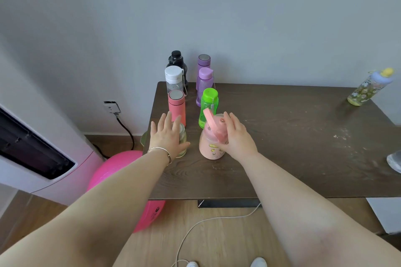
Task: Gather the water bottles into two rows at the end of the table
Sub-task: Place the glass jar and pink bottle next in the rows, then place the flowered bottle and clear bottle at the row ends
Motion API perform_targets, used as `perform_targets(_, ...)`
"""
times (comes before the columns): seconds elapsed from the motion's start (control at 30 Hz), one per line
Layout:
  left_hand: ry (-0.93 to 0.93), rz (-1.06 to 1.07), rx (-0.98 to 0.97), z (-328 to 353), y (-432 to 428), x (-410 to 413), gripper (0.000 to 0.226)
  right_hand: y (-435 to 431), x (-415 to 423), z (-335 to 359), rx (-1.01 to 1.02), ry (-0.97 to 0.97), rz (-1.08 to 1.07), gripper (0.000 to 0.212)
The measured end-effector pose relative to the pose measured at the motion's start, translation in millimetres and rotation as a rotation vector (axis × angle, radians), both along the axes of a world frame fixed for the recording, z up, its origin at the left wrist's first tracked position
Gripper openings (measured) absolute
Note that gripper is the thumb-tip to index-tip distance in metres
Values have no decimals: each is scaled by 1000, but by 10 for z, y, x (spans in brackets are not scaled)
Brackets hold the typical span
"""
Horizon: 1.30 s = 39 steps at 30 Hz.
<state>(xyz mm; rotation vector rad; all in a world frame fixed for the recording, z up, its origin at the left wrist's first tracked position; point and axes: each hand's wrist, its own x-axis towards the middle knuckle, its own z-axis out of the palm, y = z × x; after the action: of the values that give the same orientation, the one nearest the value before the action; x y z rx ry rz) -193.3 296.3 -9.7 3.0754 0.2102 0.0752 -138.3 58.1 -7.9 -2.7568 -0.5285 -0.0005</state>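
Observation:
Two rows of bottles stand at the left end of the brown table (282, 136). The left row runs from the black bottle (176, 59) through the white-capped clear bottle (174, 79) and the coral flask (176, 105) to a small clear glass bottle (183, 142). My left hand (168, 134) lies against the glass bottle with fingers spread. The right row holds the purple flask (204, 63), the purple bottle (204, 84), the green bottle (208, 104) and a pink cartoon bottle (211, 147). My right hand (235, 136) grips the pink bottle's lid.
A floral bottle (368, 88) with a yellow top stands alone at the far right of the table. A grey object (395, 161) pokes in at the right edge. Below the left end sit a pink ball (121, 171), a white appliance (43, 147) and a floor cable (208, 221).

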Motion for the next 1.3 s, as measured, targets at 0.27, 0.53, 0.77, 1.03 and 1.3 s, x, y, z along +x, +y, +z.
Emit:
perform_targets(0.27,-99,-104,10,397,-411,-10,102,-501,-97,200,-272,-55,-68,88)
perform_targets(0.53,-168,-192,50,807,-1355,266,95,-1282,-21,529,-232,-80,-176,82)
perform_targets(0.77,-81,-198,-25,750,-2641,562,93,-2627,1,680,-229,-104,-286,79)
perform_targets(1.03,-35,-277,-142,815,-4493,915,90,-4370,132,850,-294,-133,-409,78)
perform_targets(1.3,-10,-349,-122,842,-5625,1202,90,-5619,116,728,-241,-93,-570,80)
